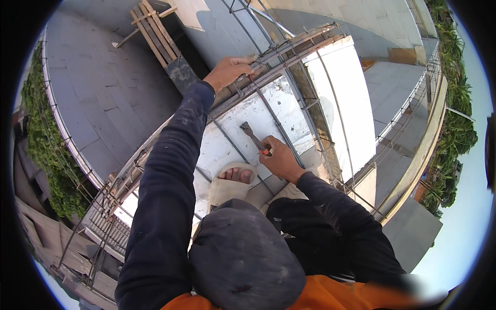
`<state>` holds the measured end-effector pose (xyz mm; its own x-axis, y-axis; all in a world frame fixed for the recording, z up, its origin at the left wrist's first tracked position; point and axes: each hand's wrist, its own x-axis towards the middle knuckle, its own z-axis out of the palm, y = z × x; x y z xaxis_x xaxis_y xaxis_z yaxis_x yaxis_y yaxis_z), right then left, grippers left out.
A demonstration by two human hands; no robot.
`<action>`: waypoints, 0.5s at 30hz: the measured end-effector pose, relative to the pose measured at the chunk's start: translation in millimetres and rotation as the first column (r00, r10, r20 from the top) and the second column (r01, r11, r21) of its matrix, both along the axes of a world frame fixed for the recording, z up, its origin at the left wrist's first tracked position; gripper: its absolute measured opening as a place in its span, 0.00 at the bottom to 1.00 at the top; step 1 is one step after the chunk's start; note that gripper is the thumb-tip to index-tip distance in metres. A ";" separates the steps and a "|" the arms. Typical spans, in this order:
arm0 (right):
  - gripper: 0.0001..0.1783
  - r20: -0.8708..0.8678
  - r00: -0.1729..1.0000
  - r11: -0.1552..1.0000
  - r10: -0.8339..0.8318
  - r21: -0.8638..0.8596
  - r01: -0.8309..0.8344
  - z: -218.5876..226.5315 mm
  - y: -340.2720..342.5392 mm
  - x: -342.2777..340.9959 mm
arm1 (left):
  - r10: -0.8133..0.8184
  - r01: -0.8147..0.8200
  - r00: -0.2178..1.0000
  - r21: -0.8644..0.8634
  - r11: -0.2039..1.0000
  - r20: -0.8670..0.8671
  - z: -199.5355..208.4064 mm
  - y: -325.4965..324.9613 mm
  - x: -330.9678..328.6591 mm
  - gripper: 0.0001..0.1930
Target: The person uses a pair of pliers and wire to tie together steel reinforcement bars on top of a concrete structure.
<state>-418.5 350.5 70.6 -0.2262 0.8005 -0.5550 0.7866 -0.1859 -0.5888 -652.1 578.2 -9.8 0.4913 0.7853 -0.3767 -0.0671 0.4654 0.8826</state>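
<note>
My right hand [280,159] is wrapped round the red handles of a pair of pincers [252,135]. Their dark metal head points up and left, above a white panel [281,101] crossed by thin steel bars. Farther off, my left hand [231,72] reaches out on a straight arm and grips the rebar [243,82] along the panel's far edge. Its fingertips curl over the bars, so the exact piece they hold is partly hidden. Between the pincers and my body, a foot in a pale sandal [225,191] stands on the panel.
Rebar cages [310,101] run beside and across the panel. Wooden slats [154,33] lean over a dark opening [194,49] at the far left. Grey sheet decking [98,93] spreads on the left, with trees [54,139] past its edge. A dark cap [245,253] fills the lower middle.
</note>
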 end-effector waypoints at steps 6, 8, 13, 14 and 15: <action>0.34 -0.011 0.999 0.941 -0.038 -0.338 0.032 105.2 109.7 10.4 | -0.006 0.023 0.986 0.099 0.995 -0.165 0.7 -2.7 2.8 0.28; 0.35 0.193 0.958 0.977 0.212 -0.017 -0.212 113.6 147.4 30.9 | -0.025 0.031 0.994 0.060 0.998 -0.103 2.0 0.6 5.3 0.28; 0.38 0.643 0.611 0.776 0.462 0.041 -0.630 131.7 232.8 18.4 | 0.042 -0.037 0.993 0.047 0.998 -0.112 -8.4 -1.2 1.1 0.20; 0.39 0.684 0.544 0.744 0.486 0.003 -0.668 130.2 243.2 16.9 | 0.008 -0.003 0.994 0.048 0.999 -0.109 -0.8 0.3 3.1 0.17; 0.40 0.719 0.474 0.709 0.508 -0.037 -0.704 128.0 251.3 13.0 | -0.025 0.030 0.994 0.048 0.998 -0.109 1.0 -0.2 2.9 0.14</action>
